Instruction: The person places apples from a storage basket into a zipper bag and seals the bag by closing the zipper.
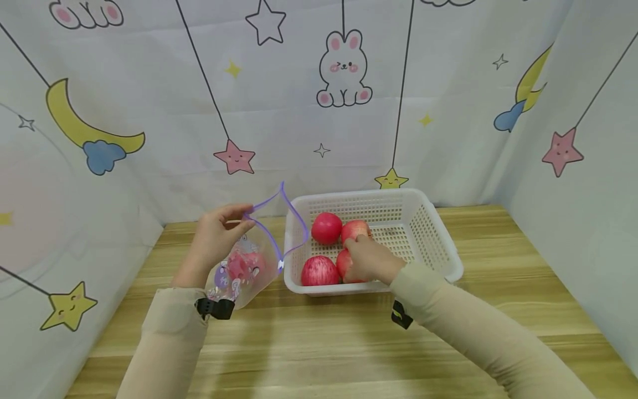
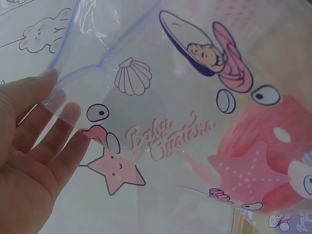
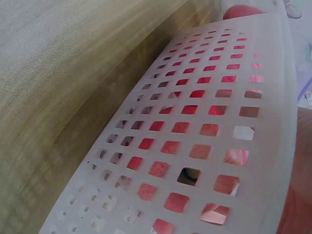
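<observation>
My left hand [image 1: 219, 235] pinches the purple-edged rim of a clear zip bag [image 1: 269, 271] printed with sea cartoons, and its mouth stands wide apart. Through the printed plastic a red apple [image 2: 282, 131] shows in the left wrist view. Inside a white plastic basket [image 1: 438, 238], my right hand [image 1: 369, 259] grips a red apple [image 1: 344, 265] near the front wall; its fingertips are partly hidden. Around it lie a striped red apple [image 1: 319, 271], a paler apple [image 1: 356, 228] just behind, and a smooth red round fruit [image 1: 327, 228].
The basket stands on a wood-grain table [image 1: 319, 343], right beside the bag. A white cartoon-printed curtain [image 1: 299, 122] hangs behind and along both sides. In the right wrist view, the basket's perforated wall [image 3: 190, 131] hides most of the apples.
</observation>
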The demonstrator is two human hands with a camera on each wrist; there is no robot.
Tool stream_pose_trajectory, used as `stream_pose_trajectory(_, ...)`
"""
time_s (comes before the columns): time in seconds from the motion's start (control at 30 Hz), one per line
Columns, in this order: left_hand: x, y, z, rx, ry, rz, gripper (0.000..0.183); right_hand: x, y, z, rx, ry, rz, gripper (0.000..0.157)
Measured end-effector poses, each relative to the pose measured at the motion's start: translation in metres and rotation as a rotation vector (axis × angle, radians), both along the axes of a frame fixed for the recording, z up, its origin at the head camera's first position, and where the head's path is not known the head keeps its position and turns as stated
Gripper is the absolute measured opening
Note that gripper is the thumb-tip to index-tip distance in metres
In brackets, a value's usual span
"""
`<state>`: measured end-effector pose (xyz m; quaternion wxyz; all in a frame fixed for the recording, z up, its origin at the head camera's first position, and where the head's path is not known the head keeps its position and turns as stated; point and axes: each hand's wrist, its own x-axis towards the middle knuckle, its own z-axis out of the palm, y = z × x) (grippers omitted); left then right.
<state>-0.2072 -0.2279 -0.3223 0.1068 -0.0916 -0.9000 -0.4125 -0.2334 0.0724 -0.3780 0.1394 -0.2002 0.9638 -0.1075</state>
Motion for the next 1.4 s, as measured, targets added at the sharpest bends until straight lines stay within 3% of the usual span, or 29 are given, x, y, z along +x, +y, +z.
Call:
stream_pose_trajectory(0.4,0.003,0.002,0.000,-0.015,-0.019,0.023,0.036,0.004,0.000,-0.007,0.017,0.041,-0.011,0.080)
stream_pose_trajectory(1.2,0.001,0.001,-0.005,0.004,0.023,0.011,0.035,0.002,-0.002,-0.013,-0.017,-0.007,-0.073,0.085)
stream_pose_trajectory(1.4,0.001,0.002,-0.005,0.008,0.002,0.018,0.040,0.001,-0.003,-0.013,-0.023,-0.011,-0.072,0.084)
